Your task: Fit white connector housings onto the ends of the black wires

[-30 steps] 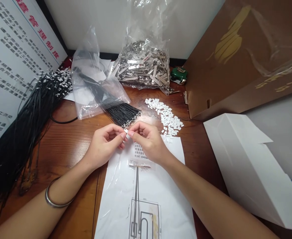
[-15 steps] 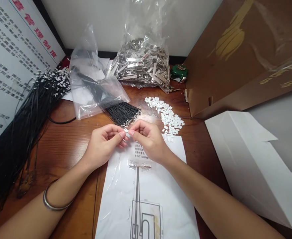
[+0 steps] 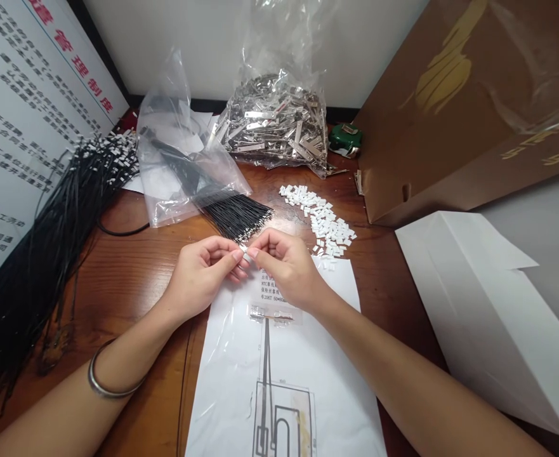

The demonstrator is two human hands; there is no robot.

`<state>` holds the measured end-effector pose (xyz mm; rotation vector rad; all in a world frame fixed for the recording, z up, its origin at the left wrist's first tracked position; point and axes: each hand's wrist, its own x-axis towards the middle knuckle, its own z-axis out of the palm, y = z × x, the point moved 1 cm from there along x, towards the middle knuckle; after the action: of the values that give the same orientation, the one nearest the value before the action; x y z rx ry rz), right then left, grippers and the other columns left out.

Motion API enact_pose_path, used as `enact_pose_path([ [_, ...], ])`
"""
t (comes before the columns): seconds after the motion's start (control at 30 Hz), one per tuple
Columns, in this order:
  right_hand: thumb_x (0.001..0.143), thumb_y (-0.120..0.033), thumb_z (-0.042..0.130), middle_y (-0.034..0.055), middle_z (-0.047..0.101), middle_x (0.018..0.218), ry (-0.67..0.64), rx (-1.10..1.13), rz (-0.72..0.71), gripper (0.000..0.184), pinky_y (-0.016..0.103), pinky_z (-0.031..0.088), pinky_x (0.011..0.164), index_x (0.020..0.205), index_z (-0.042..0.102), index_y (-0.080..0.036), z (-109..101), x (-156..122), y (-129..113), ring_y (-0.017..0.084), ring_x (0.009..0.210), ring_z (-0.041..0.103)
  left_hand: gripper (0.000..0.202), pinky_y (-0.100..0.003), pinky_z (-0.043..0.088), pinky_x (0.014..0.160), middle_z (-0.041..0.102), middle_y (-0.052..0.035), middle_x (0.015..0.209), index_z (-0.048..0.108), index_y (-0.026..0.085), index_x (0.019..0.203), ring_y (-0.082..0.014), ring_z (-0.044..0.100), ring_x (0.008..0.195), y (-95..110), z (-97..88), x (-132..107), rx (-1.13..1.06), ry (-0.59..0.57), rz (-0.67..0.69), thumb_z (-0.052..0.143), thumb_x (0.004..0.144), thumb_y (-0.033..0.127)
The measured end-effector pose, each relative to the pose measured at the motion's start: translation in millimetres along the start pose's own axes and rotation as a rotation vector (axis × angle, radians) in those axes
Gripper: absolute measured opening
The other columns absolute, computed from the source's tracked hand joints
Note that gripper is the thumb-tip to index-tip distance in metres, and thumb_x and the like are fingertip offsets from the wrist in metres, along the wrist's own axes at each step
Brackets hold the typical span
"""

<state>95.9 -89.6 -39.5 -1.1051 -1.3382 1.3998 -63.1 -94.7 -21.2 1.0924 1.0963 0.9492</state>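
Observation:
My left hand (image 3: 203, 273) and my right hand (image 3: 286, 266) meet fingertip to fingertip above the top of a printed sheet. Between the thumbs and forefingers shows a small white plastic connector (image 3: 245, 251), pinched by my right hand. The left fingertips are closed right against it; what they grip is too small to make out. Just beyond the fingers lies a bundle of black wires (image 3: 236, 214) with metal-tipped ends, its far part inside a clear plastic bag (image 3: 165, 190). A pile of loose white connectors (image 3: 329, 225) spreads to the right of my hands.
Under my wrists lies the drawing sheet (image 3: 231, 393). A clear bag of metal strips (image 3: 274, 127) stands at the back, beside a green tape measure (image 3: 345, 139). More black wires with white ends (image 3: 36, 254) lie left. A brown box (image 3: 450, 127) and white carton (image 3: 479, 304) bound the right.
Both hands keep the same pinch at nearly the same spot. The whole view has shifted very slightly; nothing else has visibly moved.

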Motion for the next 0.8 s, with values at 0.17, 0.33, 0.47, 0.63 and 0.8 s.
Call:
enact_pose_path([
  [0.17, 0.080, -0.030, 0.062, 0.0013, 0.062, 0.068, 0.015, -0.031, -0.001, 0.014, 0.032, 0.041, 0.059, 0.072, 0.058, -0.018, 0.3, -0.5, -0.6, 0.013, 0.062, 0.053, 0.015, -0.016, 0.056, 0.053, 0.071, -0.0015, 0.066, 0.066, 0.011, 0.077, -0.0095, 0.068, 0.056, -0.5, 0.7, 0.5, 0.031, 0.009, -0.007, 0.075, 0.077, 0.024],
  [0.33, 0.080, -0.031, 0.063, -0.0001, 0.061, 0.066, 0.046, -0.005, -0.024, 0.014, 0.030, 0.040, 0.056, 0.074, 0.059, -0.018, 1.6, -1.0, -1.1, 0.011, 0.058, 0.052, 0.018, -0.017, 0.056, 0.053, 0.070, -0.0017, 0.066, 0.066, 0.011, 0.077, -0.0096, 0.066, 0.057, 1.0, 1.2, -0.5, 0.043, 0.019, 0.010, 0.075, 0.076, 0.027],
  [0.47, 0.080, -0.031, 0.064, -0.0034, 0.057, 0.061, 0.054, 0.032, -0.048, 0.014, 0.028, 0.036, 0.052, 0.073, 0.060, -0.019, 2.0, -1.7, -0.4, 0.009, 0.052, 0.045, 0.020, -0.019, 0.056, 0.054, 0.070, -0.0018, 0.069, 0.066, 0.012, 0.079, -0.0104, 0.066, 0.059, 1.7, 0.5, -1.4, 0.040, 0.003, 0.023, 0.075, 0.077, 0.029],
  [0.63, 0.080, -0.032, 0.065, -0.0049, 0.053, 0.058, 0.062, 0.049, -0.059, 0.014, 0.027, 0.035, 0.052, 0.075, 0.061, -0.019, 2.7, -0.9, 0.6, 0.009, 0.053, 0.046, 0.022, -0.021, 0.056, 0.055, 0.070, -0.0018, 0.069, 0.064, 0.013, 0.078, -0.0110, 0.066, 0.058, 1.2, -0.9, -1.1, 0.056, 0.008, 0.032, 0.075, 0.077, 0.032],
  [0.8, 0.081, -0.032, 0.065, -0.0041, 0.054, 0.059, 0.063, 0.038, -0.047, 0.014, 0.028, 0.035, 0.052, 0.075, 0.061, -0.019, 2.4, -0.7, 0.9, 0.009, 0.054, 0.046, 0.024, -0.022, 0.056, 0.055, 0.069, -0.0026, 0.069, 0.063, 0.013, 0.078, -0.0117, 0.065, 0.058, 1.6, -0.2, -0.8, 0.079, 0.019, 0.031, 0.076, 0.075, 0.033],
])
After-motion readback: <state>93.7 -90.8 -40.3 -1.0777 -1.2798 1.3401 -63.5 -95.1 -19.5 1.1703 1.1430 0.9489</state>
